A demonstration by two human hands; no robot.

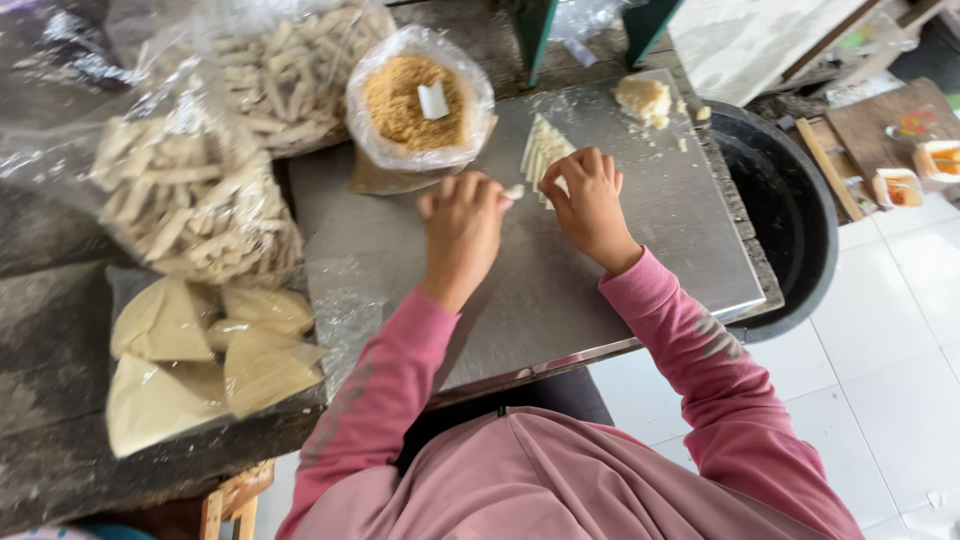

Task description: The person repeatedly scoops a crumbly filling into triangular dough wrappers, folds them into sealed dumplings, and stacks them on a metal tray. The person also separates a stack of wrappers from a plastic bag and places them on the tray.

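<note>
A small pale roll point(513, 191) lies on the steel board point(640, 260), pinched in the left hand point(462, 228), its long axis seemingly pointing at the right hand point(590, 205), whose fingers curl over the wrapper point(540, 150).

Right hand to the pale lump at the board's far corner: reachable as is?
Probably yes. The right hand rests on the steel board, and only bare board lies between it and the lump.

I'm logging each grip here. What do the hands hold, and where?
The left hand pinches a small pale piece at its fingertips; the right hand rests on the wrapper stack.
</note>
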